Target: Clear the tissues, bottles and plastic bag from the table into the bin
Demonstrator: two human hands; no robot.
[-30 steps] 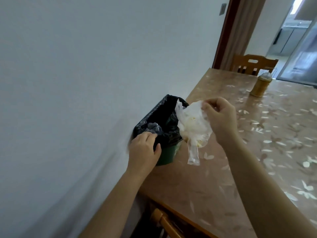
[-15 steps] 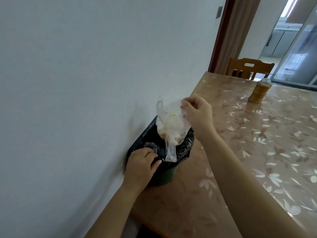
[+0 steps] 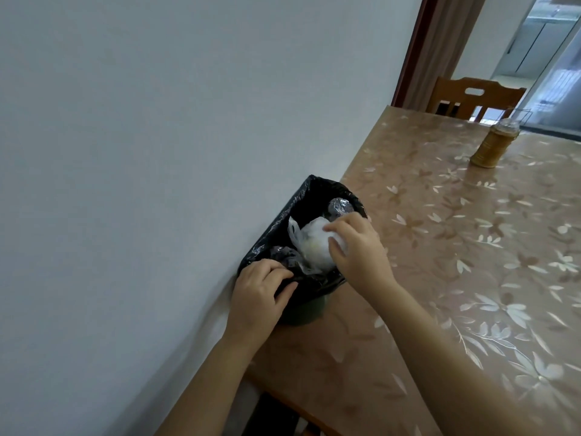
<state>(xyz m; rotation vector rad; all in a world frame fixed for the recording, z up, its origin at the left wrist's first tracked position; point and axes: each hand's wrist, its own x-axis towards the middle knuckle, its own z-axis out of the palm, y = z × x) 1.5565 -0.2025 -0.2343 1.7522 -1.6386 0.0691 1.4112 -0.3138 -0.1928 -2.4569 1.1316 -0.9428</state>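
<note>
A small green bin [image 3: 303,313] lined with a black bag [image 3: 311,193] stands on the table against the wall. Inside it lies a clear plastic bag [image 3: 309,243] with pale contents, beside a crumpled bottle [image 3: 341,206] at the far rim. My right hand [image 3: 358,247] presses down on the plastic bag inside the bin, fingers curled over its right side. My left hand [image 3: 257,294] grips the near rim of the bin and its black liner.
The table [image 3: 471,262] wears a brown floral cover and runs along a white wall [image 3: 157,152]. A woven-sleeved jar [image 3: 492,144] stands at the far end. A wooden chair [image 3: 471,97] sits behind it, another chair back below the near edge.
My right hand has lowered the plastic bag from above the bin down into it. My left hand stays on the bin's rim. The camera has moved closer.
</note>
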